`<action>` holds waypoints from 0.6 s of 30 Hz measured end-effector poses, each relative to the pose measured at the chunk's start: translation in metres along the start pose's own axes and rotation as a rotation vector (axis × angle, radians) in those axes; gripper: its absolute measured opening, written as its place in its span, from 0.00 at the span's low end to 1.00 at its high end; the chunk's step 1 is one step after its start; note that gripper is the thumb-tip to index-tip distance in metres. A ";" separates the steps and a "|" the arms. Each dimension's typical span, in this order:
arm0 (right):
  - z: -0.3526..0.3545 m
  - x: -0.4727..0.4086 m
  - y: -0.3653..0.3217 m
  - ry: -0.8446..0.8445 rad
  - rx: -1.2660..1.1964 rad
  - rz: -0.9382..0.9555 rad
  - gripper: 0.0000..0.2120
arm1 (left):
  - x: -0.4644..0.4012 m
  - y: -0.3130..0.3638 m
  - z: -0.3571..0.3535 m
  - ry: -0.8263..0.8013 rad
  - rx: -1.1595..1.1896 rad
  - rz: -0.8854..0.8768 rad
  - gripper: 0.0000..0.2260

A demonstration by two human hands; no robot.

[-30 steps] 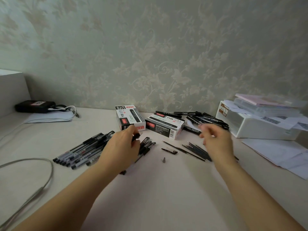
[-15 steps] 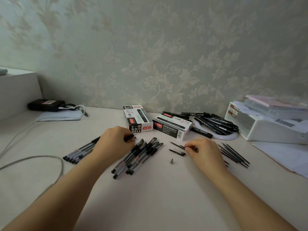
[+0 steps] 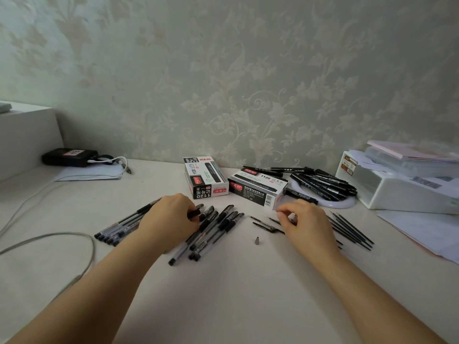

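Observation:
My left hand (image 3: pixel 171 219) curls round a black-capped pen (image 3: pixel 196 212) above a loose row of clear gel pens (image 3: pixel 211 232) on the white desk. A second bunch of pens (image 3: pixel 119 227) lies to its left, partly under my wrist. My right hand (image 3: pixel 305 222) hovers over thin black refills (image 3: pixel 352 229) and pinches a small silver pen tip (image 3: pixel 292 216) between thumb and finger. A loose metal tip cone (image 3: pixel 257 240) and a black clip piece (image 3: pixel 265 227) lie between my hands.
Two pen boxes (image 3: pixel 206 177) (image 3: pixel 258 188) stand behind the hands. Black markers (image 3: pixel 323 182) are piled on a white round dish. A white box with papers (image 3: pixel 397 187) sits at the right, a black device (image 3: pixel 69 157) and a grey cable (image 3: pixel 49 242) at the left.
My right hand came down from the air to the refills and picked up a small silver tip. My left hand stayed on the pens, still holding one. The view shifted slightly.

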State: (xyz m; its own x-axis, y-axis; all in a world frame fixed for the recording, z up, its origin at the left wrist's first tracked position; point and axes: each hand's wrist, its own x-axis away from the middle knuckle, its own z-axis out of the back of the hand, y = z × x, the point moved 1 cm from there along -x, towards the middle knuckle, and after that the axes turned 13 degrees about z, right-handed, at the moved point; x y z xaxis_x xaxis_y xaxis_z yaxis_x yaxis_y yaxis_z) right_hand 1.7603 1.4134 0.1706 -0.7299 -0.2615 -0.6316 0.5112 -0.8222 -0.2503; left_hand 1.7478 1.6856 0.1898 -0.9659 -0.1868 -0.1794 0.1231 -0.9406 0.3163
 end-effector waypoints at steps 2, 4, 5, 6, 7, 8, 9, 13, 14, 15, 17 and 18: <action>0.001 0.000 -0.001 0.020 -0.009 0.010 0.04 | 0.000 0.000 -0.001 -0.008 -0.021 -0.001 0.06; 0.001 -0.001 -0.004 0.041 -0.028 0.033 0.03 | 0.000 0.001 -0.001 -0.032 -0.032 0.004 0.04; 0.001 -0.001 -0.006 0.041 -0.040 0.051 0.03 | 0.000 0.002 -0.001 -0.032 -0.040 0.009 0.05; 0.000 -0.001 -0.008 0.035 -0.051 0.070 0.02 | 0.000 0.002 -0.002 -0.022 -0.049 0.015 0.06; 0.000 -0.001 -0.010 0.030 -0.059 0.084 0.02 | 0.001 0.002 -0.003 -0.005 -0.058 0.021 0.07; -0.001 0.000 -0.011 0.031 -0.062 0.091 0.02 | 0.002 0.002 -0.005 0.015 -0.068 0.028 0.07; -0.001 0.000 -0.012 0.036 -0.061 0.092 0.02 | 0.002 0.002 -0.006 0.035 -0.080 0.035 0.07; 0.000 0.000 -0.011 0.070 -0.061 0.078 0.02 | 0.006 0.006 -0.007 0.079 -0.082 0.060 0.10; 0.000 0.000 -0.012 0.078 -0.072 0.070 0.02 | 0.007 0.007 -0.006 0.086 -0.065 0.073 0.10; 0.000 -0.001 -0.014 0.086 -0.087 0.064 0.02 | 0.008 0.009 -0.005 0.098 -0.041 0.087 0.11; 0.000 -0.002 -0.017 0.124 -0.145 0.047 0.03 | 0.009 0.013 -0.001 0.138 0.040 0.098 0.11; 0.001 -0.004 -0.020 0.151 -0.210 0.019 0.03 | 0.009 0.016 0.001 0.147 0.107 0.093 0.11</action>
State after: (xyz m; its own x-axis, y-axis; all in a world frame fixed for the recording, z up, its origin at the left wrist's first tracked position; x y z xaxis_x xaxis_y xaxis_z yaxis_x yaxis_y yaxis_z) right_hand 1.7521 1.4304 0.1788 -0.6514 -0.1843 -0.7360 0.6185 -0.6909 -0.3744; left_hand 1.7404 1.6691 0.1944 -0.9067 -0.3180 -0.2770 0.1775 -0.8836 0.4333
